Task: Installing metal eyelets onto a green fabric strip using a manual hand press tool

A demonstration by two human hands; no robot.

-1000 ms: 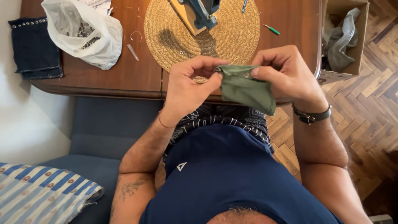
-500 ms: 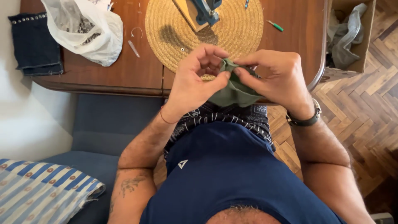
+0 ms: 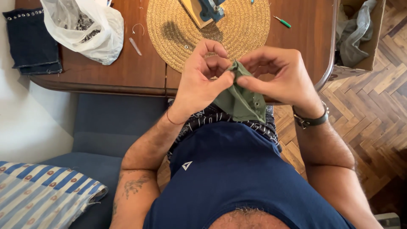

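Fingers of both hands were pinched on the same top corner of a small olive-green fabric piece, so neither hand was really nearer than the other; the left hand had thumb and forefinger clamped on it from one side and the right hand gripped the folded edge from the other. That cloth sat just in front of the round woven straw mat, held up off the table edge, and its long axis ran from the fingertips down and away toward the person's lap, hanging loose below the grip. Looked like soft cotton-type weave, matte, with a small metal eyelet or snap showing near the lower edge. Left of the mat lay a crinkly white plastic bag with small dark metal bits inside, and further left a dark denim piece with a row of studs. Right of the mat stood a cardboard box holding grey cloth. On the mat's far side, a blue metal press tool was partly cut off.
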